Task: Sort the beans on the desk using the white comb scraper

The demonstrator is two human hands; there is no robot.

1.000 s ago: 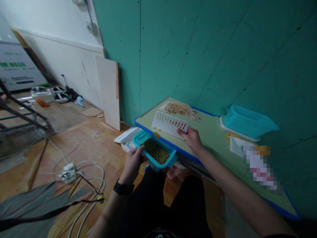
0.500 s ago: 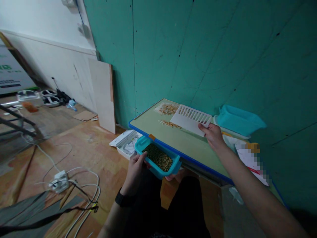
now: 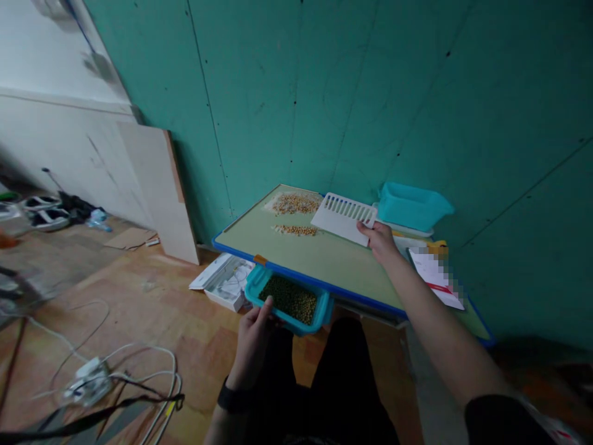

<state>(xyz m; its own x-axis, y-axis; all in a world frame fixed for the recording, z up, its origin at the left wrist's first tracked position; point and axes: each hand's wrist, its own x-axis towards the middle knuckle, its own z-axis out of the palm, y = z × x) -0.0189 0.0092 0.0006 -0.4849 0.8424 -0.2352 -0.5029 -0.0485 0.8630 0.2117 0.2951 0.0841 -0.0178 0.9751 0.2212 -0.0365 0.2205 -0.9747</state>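
My left hand (image 3: 254,337) grips the near rim of a blue tray (image 3: 324,308) filled with green beans, held just below the front edge of the small green table (image 3: 324,259). My right hand (image 3: 381,240) pinches the corner of a white slotted scraper (image 3: 340,216), which lies on the table's far side. To the left of the scraper lie two heaps of yellow beans: a larger heap (image 3: 293,203) at the back and a thin row (image 3: 296,230) nearer to me.
A turquoise container (image 3: 410,207) sits on a white lid at the table's back right, with papers (image 3: 433,275) beside it. An open white box (image 3: 222,281) lies on the wooden floor under the table's left corner. Cables and a power strip (image 3: 90,383) lie at left. A board (image 3: 155,185) leans on the wall.
My right hand has carried the scraper from the near left of the table to the far right, leaving a thin row of yellow beans behind. The bean tray stays at the table's edge.
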